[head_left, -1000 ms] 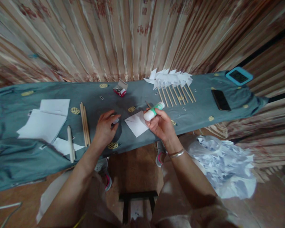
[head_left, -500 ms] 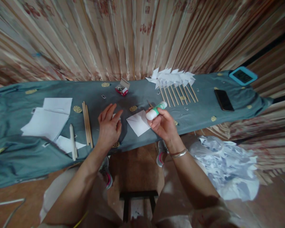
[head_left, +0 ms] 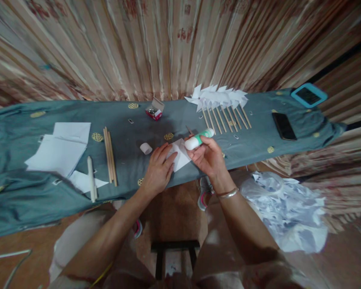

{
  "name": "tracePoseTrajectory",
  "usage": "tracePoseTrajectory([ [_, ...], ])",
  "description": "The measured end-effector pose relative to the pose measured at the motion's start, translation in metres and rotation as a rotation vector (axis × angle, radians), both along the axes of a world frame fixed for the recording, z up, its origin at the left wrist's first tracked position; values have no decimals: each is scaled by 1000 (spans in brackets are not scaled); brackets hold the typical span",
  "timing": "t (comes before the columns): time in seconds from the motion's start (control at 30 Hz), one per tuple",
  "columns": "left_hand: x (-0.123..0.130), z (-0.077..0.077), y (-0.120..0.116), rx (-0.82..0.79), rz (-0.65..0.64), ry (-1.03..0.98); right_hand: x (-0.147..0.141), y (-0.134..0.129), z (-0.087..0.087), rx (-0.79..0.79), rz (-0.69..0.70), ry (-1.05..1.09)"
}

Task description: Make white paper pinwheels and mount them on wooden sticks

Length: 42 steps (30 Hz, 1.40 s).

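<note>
From afar, I see the left hand (head_left: 159, 168) has let go of the white cap (head_left: 146, 148); its loosely spread fingers now rest on the tabletop's (head_left: 128, 146) folded paper (head_left: 183, 159), seemingly steadying it. My right hand (head_left: 209, 158) grips the glue stick (head_left: 200, 138) (apparently uncapped).

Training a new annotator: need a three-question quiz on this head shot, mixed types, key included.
1. Which of the hands holds the white-and-green tube?
2. True or false: the lid of the red box is open.
3. The fingers of the left hand are over: a) the phone; b) the white paper square; c) the wooden sticks.

Key: 1. the right hand; 2. true; 3. b.
</note>
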<state>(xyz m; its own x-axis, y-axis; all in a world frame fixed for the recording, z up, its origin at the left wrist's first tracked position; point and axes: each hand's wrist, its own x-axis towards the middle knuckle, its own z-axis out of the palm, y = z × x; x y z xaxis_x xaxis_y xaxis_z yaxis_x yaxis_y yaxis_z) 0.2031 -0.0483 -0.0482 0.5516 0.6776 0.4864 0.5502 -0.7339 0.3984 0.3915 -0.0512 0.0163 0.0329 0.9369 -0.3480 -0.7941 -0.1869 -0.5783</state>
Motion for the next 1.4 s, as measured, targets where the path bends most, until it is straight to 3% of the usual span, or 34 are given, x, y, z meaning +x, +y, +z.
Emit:
tracePoseTrajectory([
  [0.13, 6, -5, -3, -10, -13, 83, 2, 0, 2, -3, 6, 38],
  [0.5, 10, -2, -7, -2, -19, 255, 6, -2, 1, 47, 36, -24],
  [0.83, 9, 1, -9, -12, -6, 281, 11, 1, -9, 11, -10, -175],
  [1.4, 11, 0, -10, -42, 0, 306, 15, -4, -11, 26, 27, -235],
])
